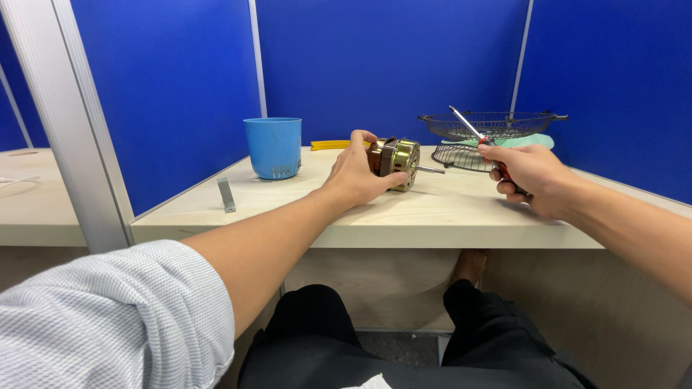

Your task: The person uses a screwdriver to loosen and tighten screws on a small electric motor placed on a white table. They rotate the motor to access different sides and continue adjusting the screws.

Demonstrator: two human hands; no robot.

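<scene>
On the pale wood-grain desk, walled by blue partition panels, a blue plastic cup stands left of the work, a flat yellow strip lies behind it, a small grey metal bracket sits near the front edge, and round wire fan grilles with a pale green part crowd the far right corner. The small electric motor, a squat brassy metal cylinder with a thin steel shaft pointing right, rests mid-desk. The left hand wraps its curled fingers around the motor's near side, while the right hand, well apart from the motor, is clenched around the red-and-black handle of a screwdriver whose slim shiny shank angles up and left.
</scene>
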